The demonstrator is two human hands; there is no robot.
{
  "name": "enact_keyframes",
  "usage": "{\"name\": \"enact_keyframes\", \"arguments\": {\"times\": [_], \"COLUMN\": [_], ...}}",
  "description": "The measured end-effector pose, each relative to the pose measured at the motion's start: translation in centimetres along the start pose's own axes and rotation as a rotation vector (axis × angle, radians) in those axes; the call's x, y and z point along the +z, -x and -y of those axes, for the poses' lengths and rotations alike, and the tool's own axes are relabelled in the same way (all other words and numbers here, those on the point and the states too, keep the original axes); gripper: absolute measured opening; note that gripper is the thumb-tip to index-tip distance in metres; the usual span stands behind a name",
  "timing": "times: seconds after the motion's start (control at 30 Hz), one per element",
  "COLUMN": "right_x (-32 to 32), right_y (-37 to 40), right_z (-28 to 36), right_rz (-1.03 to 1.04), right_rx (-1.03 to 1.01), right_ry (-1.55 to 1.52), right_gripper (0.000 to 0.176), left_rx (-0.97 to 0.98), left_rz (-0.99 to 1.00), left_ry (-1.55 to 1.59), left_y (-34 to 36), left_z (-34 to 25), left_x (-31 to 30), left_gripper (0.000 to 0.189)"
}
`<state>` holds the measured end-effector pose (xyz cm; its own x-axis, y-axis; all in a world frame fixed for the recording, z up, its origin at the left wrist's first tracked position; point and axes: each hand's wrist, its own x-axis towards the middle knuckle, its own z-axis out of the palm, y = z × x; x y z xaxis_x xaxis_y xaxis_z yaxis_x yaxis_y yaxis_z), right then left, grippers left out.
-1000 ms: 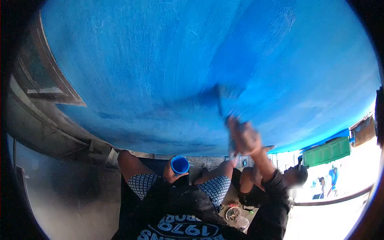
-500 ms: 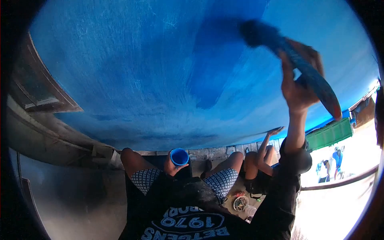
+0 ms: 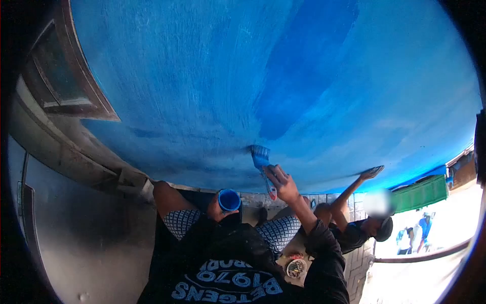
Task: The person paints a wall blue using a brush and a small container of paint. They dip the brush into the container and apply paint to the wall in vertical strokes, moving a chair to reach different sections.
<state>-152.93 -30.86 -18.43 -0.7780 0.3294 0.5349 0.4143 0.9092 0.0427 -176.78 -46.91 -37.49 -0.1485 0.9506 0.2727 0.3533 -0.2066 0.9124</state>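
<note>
My right hand (image 3: 284, 186) is closed around the handle of a paintbrush (image 3: 262, 161). The brush has blue paint on it, and its dark bristles point up at the blue wall (image 3: 192, 86), close to its lower part; contact is hard to make out. On the wall above runs a darker blue painted patch (image 3: 291, 96). Near my lap, my left hand (image 3: 215, 209) is wrapped around a blue cup (image 3: 229, 200) whose open top faces me. Blue shows inside the cup, but its contents are not clear.
A co-worker (image 3: 354, 233) sits close on my right, a raised hand (image 3: 370, 175) at the wall. A bowl (image 3: 295, 268) with small items stands on the ground between us. A dark-framed window (image 3: 66, 76) is at left, a green panel (image 3: 420, 195) at right, people beyond it.
My right hand has brought the paintbrush down and left, from high on the wall to its lower part. The cup stays in my left hand. The co-worker's head has come into view.
</note>
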Motion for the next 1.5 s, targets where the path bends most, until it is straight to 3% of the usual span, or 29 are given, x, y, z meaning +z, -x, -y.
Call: {"name": "enact_keyframes", "arguments": {"times": [0.07,0.13,0.17,0.2,0.23,0.27,0.37,0.43,0.47,0.5,0.6,0.63,0.7,0.77,0.8,0.87,0.9,0.97,1.0,1.07,1.1,1.17,1.23,1.27,1.3,1.37,1.5], "right_x": [-2.2,-3.7,-6.1,-9.0,-12.4,-15.5,-20.7,-21.0,-20.1,-17.9,-8.7,-5.9,-0.7,2.3,2.5,1.3,0.4,-1.9,-2.6,-3.4,-3.4,-2.6,-2.5,-3.0,-2.5,-1.4,0.2], "right_y": [-1.7,-3.4,-5.8,-8.1,-11.7,-15.0,-19.9,-20.4,-19.4,-17.6,-11.6,-9.4,-5.3,-2.1,-2.1,-2.3,-2.5,-3.0,-4.0,-4.4,-4.6,-5.8,-7.1,-7.9,-8.5,-9.6,-10.8], "right_z": [0.6,-2.1,-3.0,-4.0,-2.6,-2.1,-0.3,-0.6,-1.4,-2.2,-1.1,0.4,2.5,4.5,5.9,9.2,9.7,11.2,12.0,12.1,11.9,11.0,10.9,11.6,12.0,12.5,13.1], "right_rz": [0.116,-0.058,-0.124,-0.285,-0.412,-0.609,-0.898,-0.866,-0.711,-0.559,-0.393,-0.263,-0.201,-0.154,-0.164,-0.359,-0.342,-0.373,-0.450,-0.377,-0.326,-0.320,-0.196,-0.062,-0.063,-0.176,-0.169], "right_rx": [0.114,-0.020,0.005,-0.110,0.037,-0.103,-0.207,-0.245,-0.242,-0.237,-0.370,-0.274,-0.166,-0.011,-0.027,0.245,0.243,0.479,0.580,0.686,0.791,0.689,0.427,0.515,0.520,0.196,0.144], "right_ry": [-0.197,-0.058,0.005,0.131,0.163,0.173,0.335,0.434,0.439,0.442,0.364,0.211,0.131,-0.061,-0.067,-0.308,-0.324,-0.479,-0.703,-0.854,-0.985,-0.901,-0.750,-0.712,-0.713,-0.533,-0.510], "right_gripper": [0.073,0.074,0.066,0.053,0.044,0.039,0.037,0.037,0.035,0.033,0.031,0.039,0.043,0.043,0.043,0.035,0.035,0.036,0.026,0.025,0.024,0.019,0.022,0.022,0.022,0.023,0.025], "left_rx": [0.022,-0.049,-0.066,-0.051,-0.030,-0.003,-0.048,-0.064,-0.081,-0.078,-0.104,-0.124,-0.134,-0.203,-0.194,-0.128,-0.148,-0.290,-0.312,0.034,0.016,0.107,0.121,0.169,0.217,0.242,0.363], "left_rz": [0.021,0.014,0.033,0.011,-0.017,-0.015,-0.003,0.004,0.013,0.006,-0.095,-0.117,-0.141,-0.206,-0.223,-0.215,-0.227,-0.176,-0.195,-0.197,-0.204,-0.137,-0.110,-0.112,-0.113,-0.111,-0.146], "left_ry": [0.062,0.089,0.089,0.047,0.006,-0.035,0.041,0.060,0.074,0.074,-0.032,0.011,0.054,0.469,0.462,0.197,0.198,0.711,0.712,-0.115,-0.120,-0.053,-0.029,-0.114,-0.199,-0.254,-0.423], "left_y": [-0.6,0.1,0.7,1.3,1.3,0.5,0.1,0.0,-0.1,-0.2,0.8,0.7,0.7,0.1,-0.3,0.0,0.3,-1.8,-2.4,-3.3,-3.7,-5.2,-6.1,-6.5,-6.8,-7.2,-8.4], "left_z": [0.0,0.0,1.2,2.6,3.3,1.0,0.1,-0.1,0.1,0.3,1.3,1.9,1.3,-1.5,-0.2,1.6,1.2,-6.2,-6.4,-6.6,-7.5,-9.6,-9.9,-10.1,-10.4,-12.9,-16.6], "left_x": [-0.1,-0.1,0.2,0.6,0.7,0.0,-0.1,-0.1,-0.1,0.0,-0.1,0.0,0.2,-0.4,-0.5,-0.5,-0.5,-3.6,-4.6,-6.4,-7.4,-9.0,-9.9,-10.3,-10.7,-11.5,-13.5], "left_gripper": [0.093,0.092,0.092,0.091,0.090,0.090,0.090,0.090,0.091,0.091,0.088,0.088,0.087,0.087,0.087,0.085,0.085,0.086,0.086,0.089,0.089,0.089,0.087,0.086,0.085,0.086,0.089]}}
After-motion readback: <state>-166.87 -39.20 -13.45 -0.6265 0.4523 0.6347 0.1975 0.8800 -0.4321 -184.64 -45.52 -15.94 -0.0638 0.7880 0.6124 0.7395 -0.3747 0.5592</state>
